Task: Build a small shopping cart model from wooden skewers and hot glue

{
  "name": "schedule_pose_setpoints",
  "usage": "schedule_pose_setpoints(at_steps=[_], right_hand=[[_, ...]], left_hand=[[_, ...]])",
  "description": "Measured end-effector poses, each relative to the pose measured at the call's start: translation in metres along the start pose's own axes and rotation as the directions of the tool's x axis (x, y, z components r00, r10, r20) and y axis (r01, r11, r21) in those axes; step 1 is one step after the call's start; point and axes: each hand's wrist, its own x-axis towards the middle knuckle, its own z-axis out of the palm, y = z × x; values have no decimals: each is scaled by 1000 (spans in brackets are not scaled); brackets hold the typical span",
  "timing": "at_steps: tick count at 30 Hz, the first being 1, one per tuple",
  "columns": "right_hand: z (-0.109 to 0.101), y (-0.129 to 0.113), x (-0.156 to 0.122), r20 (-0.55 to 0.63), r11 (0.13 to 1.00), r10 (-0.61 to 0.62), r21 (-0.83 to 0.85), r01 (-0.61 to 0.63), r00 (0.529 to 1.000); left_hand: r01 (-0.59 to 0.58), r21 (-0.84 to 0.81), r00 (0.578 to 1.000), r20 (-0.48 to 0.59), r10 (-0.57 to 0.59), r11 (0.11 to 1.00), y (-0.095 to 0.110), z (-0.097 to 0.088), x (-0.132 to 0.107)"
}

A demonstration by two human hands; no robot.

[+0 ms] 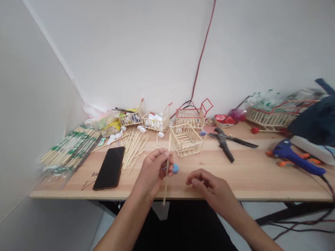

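Observation:
My left hand (154, 169) pinches a thin bamboo stick (165, 177) that runs down past the table's front edge, with a small blue cap (175, 168) at my fingertips. My right hand (204, 183) rests on the table just to the right, fingers curled loosely, and I cannot make out anything in it. Just behind my hands stands a small open crate made of sticks (186, 140).
A black phone (109, 167) lies left, beside loose sticks (134, 146) and wrapped chopstick packs (69, 148). Stick carts (156, 120) line the back wall. Black pliers (225, 143), a blue glue gun (295, 156), a dark bag (327, 120) and a red cable (204, 47) are right.

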Motion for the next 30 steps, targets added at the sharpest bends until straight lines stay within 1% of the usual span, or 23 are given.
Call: schedule_pose_setpoints(at_steps=[1, 3, 4, 5, 6, 8, 9, 10, 12, 14, 15, 17, 19, 20, 22, 25, 28, 30], right_hand=[[-15, 7, 4, -77, 998, -13, -59, 9, 997], [-53, 27, 13, -240, 975, -15, -219, -40, 971], [-73, 38, 16, -316, 950, -43, -307, -60, 948], [-92, 50, 19, -367, 919, -99, -390, -56, 925], [-110, 61, 21, -407, 883, -158, -467, -56, 900], [-138, 80, 26, -402, 803, -211, -592, -77, 891], [-146, 87, 29, -394, 767, -217, -634, -94, 893], [-151, 92, 33, -365, 737, -197, -667, -108, 910], [-151, 98, 43, -308, 677, -123, -721, -147, 943], [-146, 98, 56, -251, 617, -8, -763, -193, 968], [-143, 97, 64, -227, 588, 58, -779, -217, 972], [-139, 93, 79, -190, 525, 198, -808, -268, 962], [-139, 90, 93, -186, 449, 318, -834, -320, 930], [-140, 88, 99, -193, 413, 357, -845, -340, 914], [-141, 86, 109, -206, 368, 388, -859, -356, 898], [-143, 86, 116, -216, 352, 369, -868, -351, 904], [-146, 87, 115, -213, 373, 350, -861, -345, 912], [-152, 88, 109, -202, 397, 342, -854, -337, 917]], left_hand=[[-15, 71, 1000, -26, 17, 997, 0, -3, 1], [-40, 233, 996, -64, 56, 972, 0, -8, 1], [-36, 317, 995, -77, 64, 948, 0, -11, 2], [-37, 386, 993, -86, 76, 922, -1, -14, 2], [-38, 446, 993, -85, 85, 894, -2, -16, 2], [-44, 537, 994, -64, 93, 842, -4, -18, 1], [-49, 573, 995, -47, 93, 818, -4, -18, 1], [-56, 604, 995, -29, 93, 795, -5, -18, 0], [-75, 654, 995, 0, 99, 753, -6, -16, 0], [-86, 682, 994, 9, 109, 726, -7, -15, -1], [-87, 684, 994, 7, 114, 724, -7, -14, -1], [-79, 661, 994, -7, 111, 746, -8, -14, -1], [-56, 607, 996, -21, 87, 793, -8, -15, -2], [-39, 570, 998, -26, 66, 820, -9, -16, -2], [-2, 487, 999, -34, 22, 874, -10, -17, -2], [26, 376, 999, -35, -14, 926, -10, -18, -3], [20, 319, 1000, -20, -14, 947, -9, -21, -4], [17, 298, 1000, -12, -14, 954, -7, -23, -5]])
